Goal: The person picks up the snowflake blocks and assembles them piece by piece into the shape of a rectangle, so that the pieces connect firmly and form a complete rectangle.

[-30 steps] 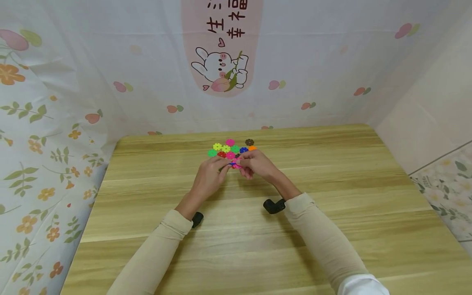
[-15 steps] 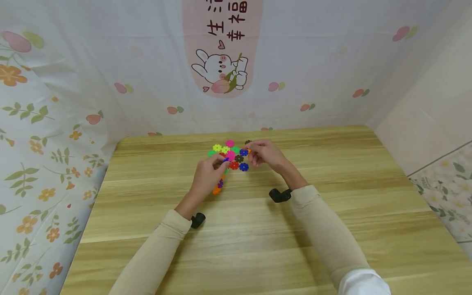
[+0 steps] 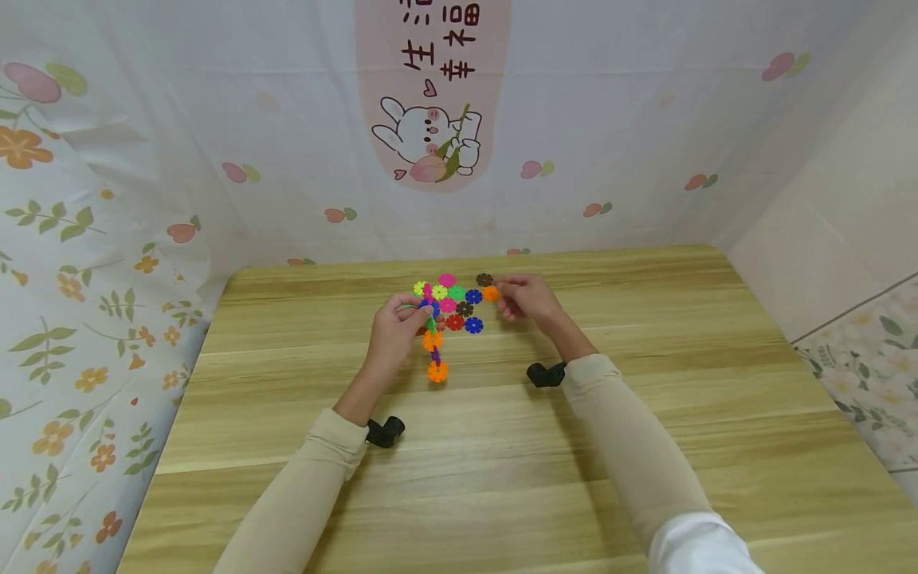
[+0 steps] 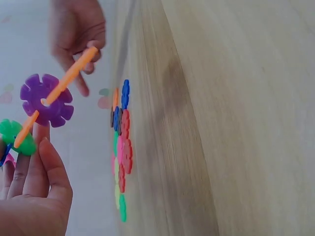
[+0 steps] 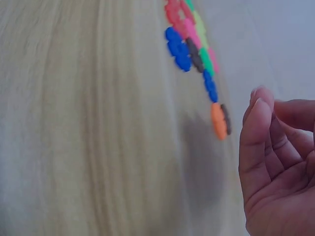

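My left hand (image 3: 393, 328) pinches a chain of interlocking notched plastic discs, held above the table. Down from the pinched blue disc (image 3: 433, 306) hang a green disc, an orange disc (image 3: 433, 340), a purple disc (image 4: 35, 93) and a last orange disc (image 3: 437, 371). A pink disc sticks up at the chain's top. My right hand (image 3: 529, 300) hovers at the right of the loose discs, its fingers loosely bent and nothing seen between them. Nearest its fingertips are a loose orange disc (image 5: 218, 120) and a dark brown disc (image 3: 484, 280).
Several loose discs lie flat on the wooden table (image 3: 459, 478), including a red one (image 3: 455, 322), a blue one (image 3: 474, 325) and a green one (image 3: 457, 292). A printed cloth (image 3: 287, 159) hangs behind the table's back edge. Black wrist cameras (image 3: 547, 375) project from both wrists.
My right hand has come away from the chain and moved right, towards the loose orange disc. My left hand has shifted slightly left, and the chain now hangs down in view.
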`<state>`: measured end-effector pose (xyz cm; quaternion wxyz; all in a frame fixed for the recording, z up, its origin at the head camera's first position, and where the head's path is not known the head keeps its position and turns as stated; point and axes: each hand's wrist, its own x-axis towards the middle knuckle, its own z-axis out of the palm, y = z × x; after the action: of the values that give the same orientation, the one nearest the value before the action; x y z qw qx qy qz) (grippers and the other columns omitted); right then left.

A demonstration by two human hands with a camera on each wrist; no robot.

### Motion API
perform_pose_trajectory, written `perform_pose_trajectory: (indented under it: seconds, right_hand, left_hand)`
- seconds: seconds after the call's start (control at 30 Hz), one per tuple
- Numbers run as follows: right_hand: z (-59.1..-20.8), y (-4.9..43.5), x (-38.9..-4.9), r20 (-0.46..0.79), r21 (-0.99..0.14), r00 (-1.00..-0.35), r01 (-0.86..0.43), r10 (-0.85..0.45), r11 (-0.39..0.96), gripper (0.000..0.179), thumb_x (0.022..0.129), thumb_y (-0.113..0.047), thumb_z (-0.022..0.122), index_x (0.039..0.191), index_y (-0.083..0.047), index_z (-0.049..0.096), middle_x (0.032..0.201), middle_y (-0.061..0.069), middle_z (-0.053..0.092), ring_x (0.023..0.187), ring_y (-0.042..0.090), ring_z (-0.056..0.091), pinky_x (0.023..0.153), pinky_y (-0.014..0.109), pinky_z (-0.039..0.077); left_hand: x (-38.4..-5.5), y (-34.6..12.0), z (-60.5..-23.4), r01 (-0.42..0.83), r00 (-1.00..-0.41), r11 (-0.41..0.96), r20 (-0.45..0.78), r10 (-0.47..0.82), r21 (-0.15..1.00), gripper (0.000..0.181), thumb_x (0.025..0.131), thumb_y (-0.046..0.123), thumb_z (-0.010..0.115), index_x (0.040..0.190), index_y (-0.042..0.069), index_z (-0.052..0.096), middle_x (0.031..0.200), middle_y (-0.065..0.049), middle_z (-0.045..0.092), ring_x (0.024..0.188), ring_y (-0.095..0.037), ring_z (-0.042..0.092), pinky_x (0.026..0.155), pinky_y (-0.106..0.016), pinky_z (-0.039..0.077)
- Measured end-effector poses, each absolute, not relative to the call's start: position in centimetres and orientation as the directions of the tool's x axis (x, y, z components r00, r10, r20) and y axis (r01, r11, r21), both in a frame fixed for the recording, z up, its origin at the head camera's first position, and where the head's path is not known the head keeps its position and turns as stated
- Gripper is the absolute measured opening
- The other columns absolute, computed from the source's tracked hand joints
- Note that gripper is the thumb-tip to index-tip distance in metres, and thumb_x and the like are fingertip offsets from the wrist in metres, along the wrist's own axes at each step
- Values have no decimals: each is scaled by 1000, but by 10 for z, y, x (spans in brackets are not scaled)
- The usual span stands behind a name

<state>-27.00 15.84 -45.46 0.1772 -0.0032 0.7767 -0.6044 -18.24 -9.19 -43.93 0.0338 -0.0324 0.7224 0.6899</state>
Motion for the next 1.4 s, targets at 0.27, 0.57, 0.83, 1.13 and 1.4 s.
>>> perform_pose_trajectory:
  seconds: [0.27, 0.57, 0.83, 1.13, 1.4]
  right_hand:
    - [-473, 156, -277, -311, -927, -937, 262, -160, 270, 34, 101, -20, 54, 131, -5, 59, 70, 8, 62, 52, 14, 56, 52, 26, 53]
    - [-482, 148, -282, -308, -898, -943, 244, -128, 366, 39, 99, -18, 57, 137, -7, 55, 64, 6, 60, 47, 13, 56, 49, 26, 52]
    - [-482, 143, -283, -258, -854, -958, 168, -122, 492, 41, 97, -17, 59, 137, -7, 54, 58, 5, 57, 41, 13, 51, 43, 25, 47]
    - [-477, 144, -288, -330, -817, -936, 220, -120, 533, 32, 93, -13, 66, 120, 0, 55, 66, 6, 61, 46, 12, 55, 47, 25, 51]
    - [-473, 154, -286, -365, -823, -903, 200, -226, 532, 21, 95, -18, 64, 83, -2, 56, 61, 5, 59, 45, 13, 52, 47, 24, 48]
  left_hand:
    - [-182, -92, -441, -97, -994, -110, -92, 50, 989, 30, 100, 18, 57, 125, 6, 48, 101, -23, 71, 93, -35, 70, 77, -26, 56]
    - [-182, -93, -446, -118, -991, -184, -104, 80, 976, 31, 103, 16, 49, 133, 7, 47, 93, -13, 74, 81, -19, 73, 77, -27, 55]
    - [-182, -94, -446, -129, -988, -195, -110, 107, 972, 37, 104, 18, 47, 140, 9, 49, 110, -27, 67, 85, -20, 73, 92, -32, 53]
    - [-182, -93, -445, -156, -985, -183, -139, 102, 971, 37, 103, 19, 49, 138, 7, 51, 113, -30, 65, 87, -22, 73, 95, -32, 52]
    - [-183, -93, -445, -202, -979, -164, -201, 24, 966, 25, 100, 19, 56, 116, 2, 61, 98, -15, 74, 84, -19, 73, 69, -20, 48]
